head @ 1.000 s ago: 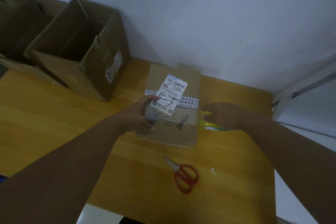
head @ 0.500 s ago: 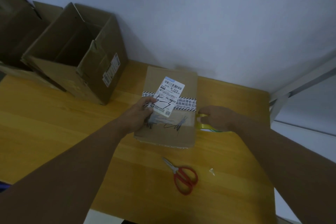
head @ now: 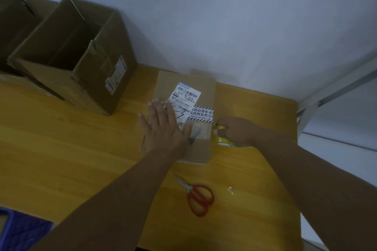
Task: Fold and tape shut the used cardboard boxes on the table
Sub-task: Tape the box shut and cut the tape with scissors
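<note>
Cardboard box (head: 205,87) is pinned under the flat, outspread left hand (head: 163,130).
Judged light and stiff, best pressed from above; tape roll (head: 220,140) is gripped by the right hand (head: 237,131) beside it.

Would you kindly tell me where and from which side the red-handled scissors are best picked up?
Take the scissors by their red handle loops, coming down from above on the near side. They lie flat on the table with the blades shut and pointing away toward the small box, so the loops face you and nothing touches them.
</note>
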